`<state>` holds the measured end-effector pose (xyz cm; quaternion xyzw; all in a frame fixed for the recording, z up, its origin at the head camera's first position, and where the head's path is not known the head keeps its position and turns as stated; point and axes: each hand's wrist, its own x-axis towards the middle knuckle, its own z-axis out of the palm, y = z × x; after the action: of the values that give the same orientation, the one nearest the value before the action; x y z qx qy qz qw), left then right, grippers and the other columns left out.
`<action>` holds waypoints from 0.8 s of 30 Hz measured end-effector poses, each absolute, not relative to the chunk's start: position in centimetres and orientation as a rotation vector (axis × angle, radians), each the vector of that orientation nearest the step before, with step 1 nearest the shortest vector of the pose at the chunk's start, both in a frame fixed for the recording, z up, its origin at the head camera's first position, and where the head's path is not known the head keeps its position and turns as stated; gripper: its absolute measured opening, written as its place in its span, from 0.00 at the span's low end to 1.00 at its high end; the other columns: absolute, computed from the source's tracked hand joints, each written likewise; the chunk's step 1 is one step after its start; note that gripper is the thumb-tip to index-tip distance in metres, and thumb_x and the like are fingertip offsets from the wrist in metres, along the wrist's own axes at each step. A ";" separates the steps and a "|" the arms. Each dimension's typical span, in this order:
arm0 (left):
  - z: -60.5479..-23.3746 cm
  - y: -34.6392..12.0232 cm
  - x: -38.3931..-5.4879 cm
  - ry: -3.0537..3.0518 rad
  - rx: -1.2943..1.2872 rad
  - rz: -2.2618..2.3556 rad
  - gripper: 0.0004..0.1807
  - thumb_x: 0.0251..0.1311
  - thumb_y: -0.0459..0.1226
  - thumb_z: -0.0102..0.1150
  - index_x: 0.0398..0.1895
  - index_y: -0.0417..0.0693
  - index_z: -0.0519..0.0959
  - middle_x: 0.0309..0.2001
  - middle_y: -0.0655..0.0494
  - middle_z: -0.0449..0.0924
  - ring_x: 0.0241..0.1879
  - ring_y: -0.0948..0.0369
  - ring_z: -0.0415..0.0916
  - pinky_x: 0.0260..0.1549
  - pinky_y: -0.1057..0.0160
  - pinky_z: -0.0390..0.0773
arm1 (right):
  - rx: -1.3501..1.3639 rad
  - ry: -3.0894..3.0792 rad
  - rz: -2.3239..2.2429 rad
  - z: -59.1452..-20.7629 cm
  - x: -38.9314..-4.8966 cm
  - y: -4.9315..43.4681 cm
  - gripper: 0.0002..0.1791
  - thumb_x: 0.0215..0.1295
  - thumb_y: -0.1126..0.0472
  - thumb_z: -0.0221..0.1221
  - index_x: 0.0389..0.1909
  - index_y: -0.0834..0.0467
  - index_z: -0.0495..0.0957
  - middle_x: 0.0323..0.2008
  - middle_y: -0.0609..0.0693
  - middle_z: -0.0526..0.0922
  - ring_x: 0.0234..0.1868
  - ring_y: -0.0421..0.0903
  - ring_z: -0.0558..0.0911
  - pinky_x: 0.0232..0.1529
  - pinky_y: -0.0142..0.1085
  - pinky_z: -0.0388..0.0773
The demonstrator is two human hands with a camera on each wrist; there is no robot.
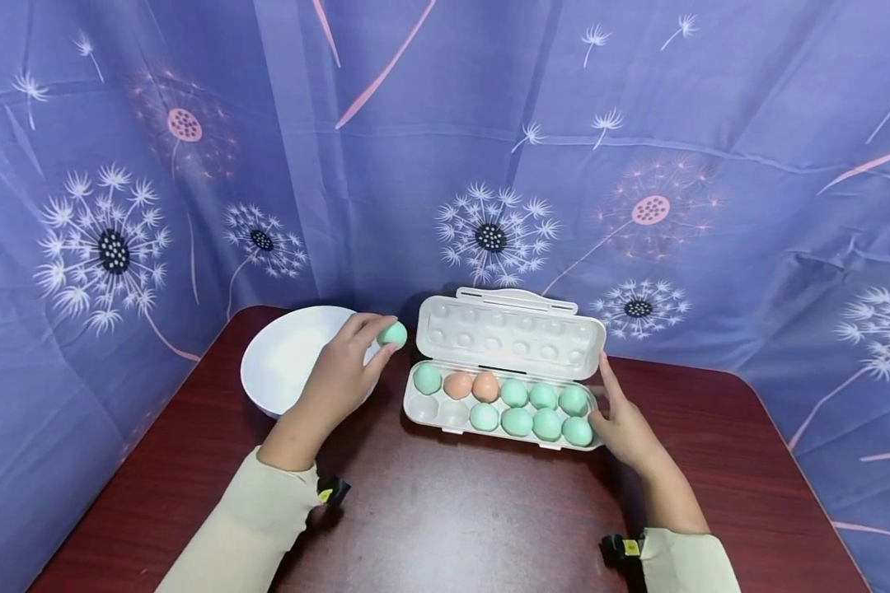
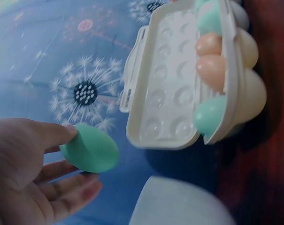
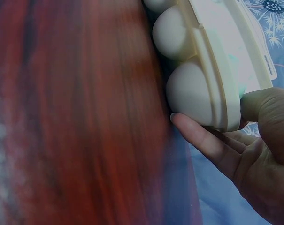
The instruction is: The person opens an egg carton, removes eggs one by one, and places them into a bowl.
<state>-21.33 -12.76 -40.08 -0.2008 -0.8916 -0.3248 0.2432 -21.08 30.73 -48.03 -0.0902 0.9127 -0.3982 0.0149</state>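
My left hand (image 1: 344, 366) pinches a green egg (image 1: 392, 334) between thumb and fingertips, raised between the bowl and the carton. In the left wrist view the same egg (image 2: 91, 149) shows whole, with some fingers spread beneath it. A white plastic egg carton (image 1: 445, 428) lies with its lid (image 1: 515, 338) tipped back. Several green eggs (image 1: 517, 422) and two brownish-orange eggs (image 1: 485, 387) sit in it. The two front-row cups at the left end hold no egg. At the carton's right end, my right hand (image 1: 630, 428) grips the rim, also visible in the right wrist view.
A white bowl (image 1: 278, 362) stands at the table's back left, behind my left forearm; no egg shows in its visible part. The dark red wooden table (image 1: 445, 527) meets a blue dandelion-print curtain (image 1: 386, 206) behind the carton. Each wrist wears a black strap.
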 end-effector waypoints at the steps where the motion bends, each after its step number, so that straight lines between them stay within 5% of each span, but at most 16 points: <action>1: -40.0 -13.0 -21.4 -2.448 -0.532 -0.883 0.21 0.67 0.37 0.63 0.62 0.42 0.79 0.56 0.44 0.78 0.55 0.50 0.81 0.52 0.50 0.82 | -0.282 2.842 -1.238 -48.0 -21.1 30.7 0.56 0.67 0.73 0.50 0.80 0.36 0.26 0.65 0.71 0.73 0.16 0.39 0.69 0.26 0.32 0.76; 6: -39.5 -14.2 -21.6 -2.551 -0.453 -0.870 0.22 0.68 0.37 0.62 0.63 0.42 0.78 0.56 0.42 0.77 0.54 0.47 0.80 0.52 0.48 0.81 | -0.290 2.856 -1.229 -48.0 -21.1 30.7 0.56 0.66 0.73 0.50 0.81 0.37 0.26 0.65 0.71 0.74 0.23 0.41 0.76 0.28 0.32 0.77; 13: -39.3 -15.7 -22.1 -2.671 -0.369 -0.888 0.22 0.70 0.39 0.59 0.65 0.41 0.77 0.59 0.41 0.77 0.50 0.45 0.80 0.52 0.47 0.80 | -0.284 2.844 -1.247 -48.0 -21.1 30.7 0.55 0.66 0.74 0.49 0.81 0.37 0.27 0.65 0.71 0.73 0.20 0.40 0.74 0.27 0.32 0.77; 24: -39.6 -17.1 -22.4 -2.916 -0.329 -0.792 0.22 0.70 0.38 0.58 0.63 0.38 0.76 0.59 0.35 0.77 0.60 0.41 0.77 0.62 0.42 0.74 | -0.310 2.878 -1.227 -48.0 -21.1 30.6 0.54 0.66 0.73 0.50 0.81 0.42 0.28 0.63 0.72 0.75 0.30 0.41 0.80 0.31 0.31 0.78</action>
<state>-22.43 -17.10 -39.58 -0.1081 -0.9581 -0.2601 0.0512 -21.06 30.63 -48.00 -0.0987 0.9153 -0.3904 -0.0013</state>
